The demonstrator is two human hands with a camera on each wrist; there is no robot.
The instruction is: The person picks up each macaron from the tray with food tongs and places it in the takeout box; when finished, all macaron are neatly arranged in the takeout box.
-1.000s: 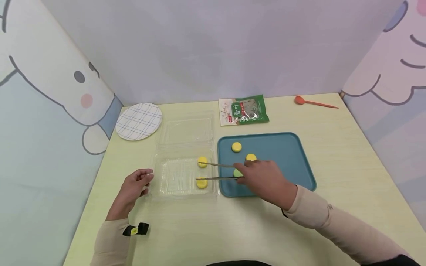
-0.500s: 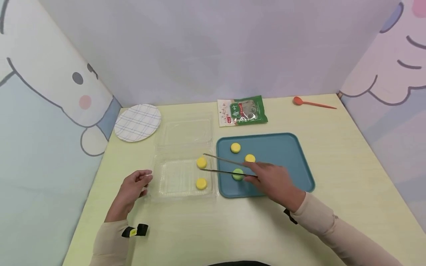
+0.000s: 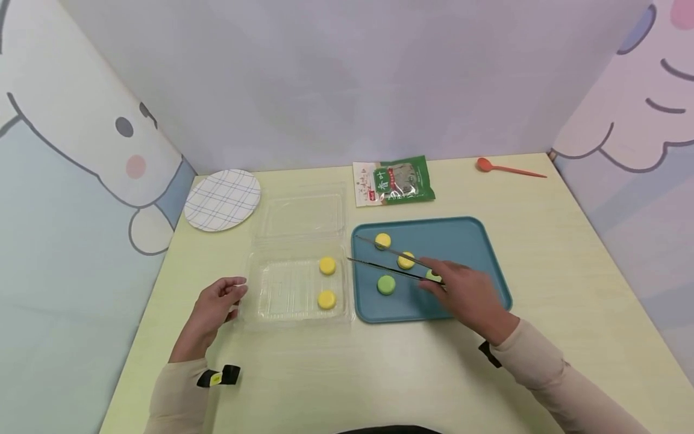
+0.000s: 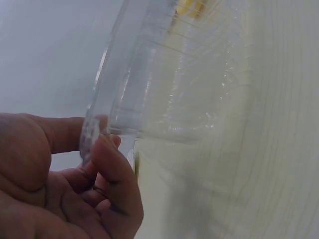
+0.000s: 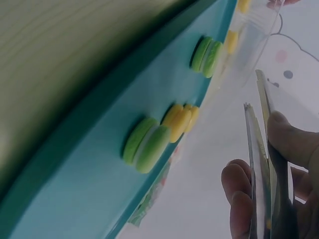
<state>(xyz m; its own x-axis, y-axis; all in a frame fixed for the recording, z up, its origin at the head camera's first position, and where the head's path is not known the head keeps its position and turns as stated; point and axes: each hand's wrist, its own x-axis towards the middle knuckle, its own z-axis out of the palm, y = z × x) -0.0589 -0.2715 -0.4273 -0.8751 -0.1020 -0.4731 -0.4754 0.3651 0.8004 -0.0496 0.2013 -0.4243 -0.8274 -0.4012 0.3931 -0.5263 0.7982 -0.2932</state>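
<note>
My left hand [image 3: 217,304] pinches the left rim of a clear plastic clamshell box [image 4: 127,94], which lies with its lid folded back. Two yellow macarons, a rear one [image 3: 327,266] and a front one [image 3: 326,299], sit along the box's right side. Over the blue tray [image 3: 461,241] my right hand [image 3: 472,298] holds metal tongs [image 3: 385,269], tips spread apart with nothing between them. On the tray lie two yellow macarons [image 3: 406,263] and two green ones. One green macaron [image 5: 147,144] is partly hidden by the right hand in the head view.
Behind the tray lies a green and white packet [image 3: 394,181]. A red spoon [image 3: 509,169] rests at the back right. At the back left is a round checked plate [image 3: 222,200]. Printed walls [image 3: 303,90] close in the table's back and sides.
The right hand has drawn the tongs back rightward from the box to above the tray, and their tips have left the front yellow macaron. The left hand keeps its place.
</note>
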